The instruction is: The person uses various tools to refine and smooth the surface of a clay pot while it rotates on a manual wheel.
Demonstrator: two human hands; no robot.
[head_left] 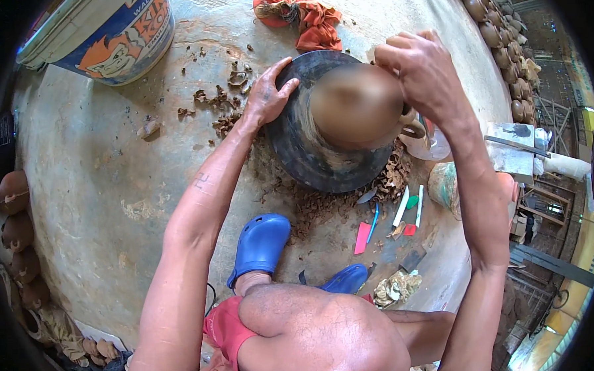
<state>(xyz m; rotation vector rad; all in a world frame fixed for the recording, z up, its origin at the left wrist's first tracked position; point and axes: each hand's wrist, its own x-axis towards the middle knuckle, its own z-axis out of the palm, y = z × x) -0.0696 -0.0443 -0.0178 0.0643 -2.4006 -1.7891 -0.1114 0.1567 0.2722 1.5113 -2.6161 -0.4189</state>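
Past one knee (340, 329), the wheel's (291, 152) left edge is touched by the open left hand (267, 99); the pot (355, 113), seemingly near-finished, by the curled right hand (423, 72), grip unclear.

Blue clogs (262, 245), red shorts (229, 329), tattooed left forearm (208, 193), bare hands (267, 99)

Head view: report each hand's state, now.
Left hand: open, at the dark wheel's rim.
Right hand: curled, at the clay pot; whether it holds anything cannot be told.
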